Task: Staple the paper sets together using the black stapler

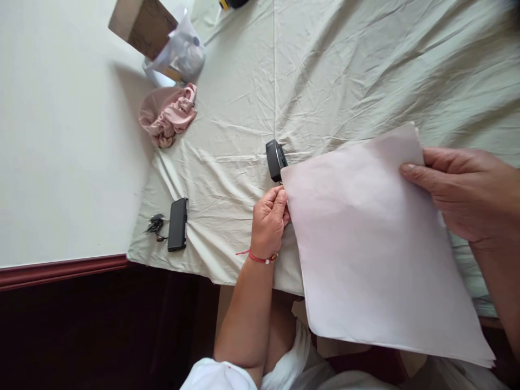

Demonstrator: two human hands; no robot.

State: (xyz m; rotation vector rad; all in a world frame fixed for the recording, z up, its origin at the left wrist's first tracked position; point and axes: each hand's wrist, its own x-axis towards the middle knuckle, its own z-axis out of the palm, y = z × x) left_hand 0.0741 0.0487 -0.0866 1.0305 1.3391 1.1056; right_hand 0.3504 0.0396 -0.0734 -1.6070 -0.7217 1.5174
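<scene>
A few white sheets of paper (pixel 374 244), stacked together, hang between my hands over the near table edge. My left hand (pixel 270 219), with a red string bracelet at the wrist, pinches the stack near its far left corner. At the far right corner my right hand (pixel 455 187) grips the paper, thumb on top and fingers behind. Just beyond my left hand a black stapler (pixel 276 161) stands on the cloth, partly hidden by the paper's corner.
A light green cloth (pixel 227 206) with creases covers the table. At the left lie a black phone (pixel 177 225), dark earphones (pixel 156 225) and a bunched pink fabric item (pixel 168 114). Behind them stand a cardboard box (pixel 144 24) and a clear plastic bag (pixel 184 51), near a white wall (pixel 60 119).
</scene>
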